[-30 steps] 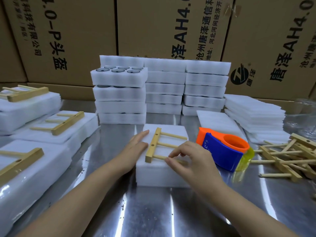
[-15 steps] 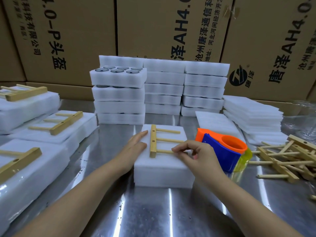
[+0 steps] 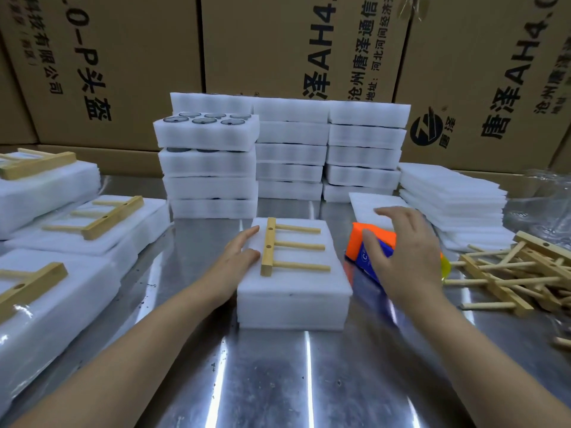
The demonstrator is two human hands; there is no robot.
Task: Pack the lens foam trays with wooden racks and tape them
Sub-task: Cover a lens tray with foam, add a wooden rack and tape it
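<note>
A white foam tray stack lies in the middle of the steel table. A wooden rack with three dowels rests flat on top of it. My left hand lies flat against the stack's left edge, fingers touching the foam beside the rack's bar. My right hand hovers with spread fingers over the orange and blue tape dispenser, thumb touching its side; it is slightly blurred and holds nothing.
Stacks of lens foam trays stand behind. Thin foam sheets are piled at the right, with a heap of wooden racks beside them. Wrapped packs with racks fill the left. Cardboard boxes line the back.
My right hand let go of the rack and moved right to the tape dispenser. The rack now lies straight on the foam. My left hand stayed at the stack's left edge.
</note>
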